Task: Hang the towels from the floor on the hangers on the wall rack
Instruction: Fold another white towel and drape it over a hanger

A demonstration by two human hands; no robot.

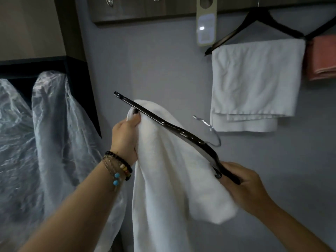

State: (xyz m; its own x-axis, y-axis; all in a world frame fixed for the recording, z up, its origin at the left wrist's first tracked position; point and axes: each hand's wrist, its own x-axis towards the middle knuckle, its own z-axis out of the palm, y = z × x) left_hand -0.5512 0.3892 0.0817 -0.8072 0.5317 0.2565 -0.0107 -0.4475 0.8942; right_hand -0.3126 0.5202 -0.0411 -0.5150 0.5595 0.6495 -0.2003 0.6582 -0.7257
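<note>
Both hands are busy in front of the grey wall: the left hand [127, 137], its fingers hidden in the cloth, grips a bunched fold of the white towel [172, 188], and the right hand [243, 186] curls round one end of the dark hanger [163, 122], whose tip is covered by the fingers. That thick, soft terry towel drapes over the hanger and falls out of view at the bottom edge, so its length cannot be told. Crinkled clear plastic covers [45, 133] fill the left side, what they wrap hard to make out. On the wall rack [145, 13], a wood-grain board cut off at the top, a second white towel [254, 82] hangs folded over a black hanger [254, 19], thinner and creased. Beside it a pink towel [323, 59] is cut by the right edge. The glossy, gently curved hanger in hand slants down to the right, with its thin metal hook [209, 128] blurred. A pale card door tag [206, 20] hangs from the rack, print unreadable. Beaded bracelets [118, 168] circle the left wrist.
</note>
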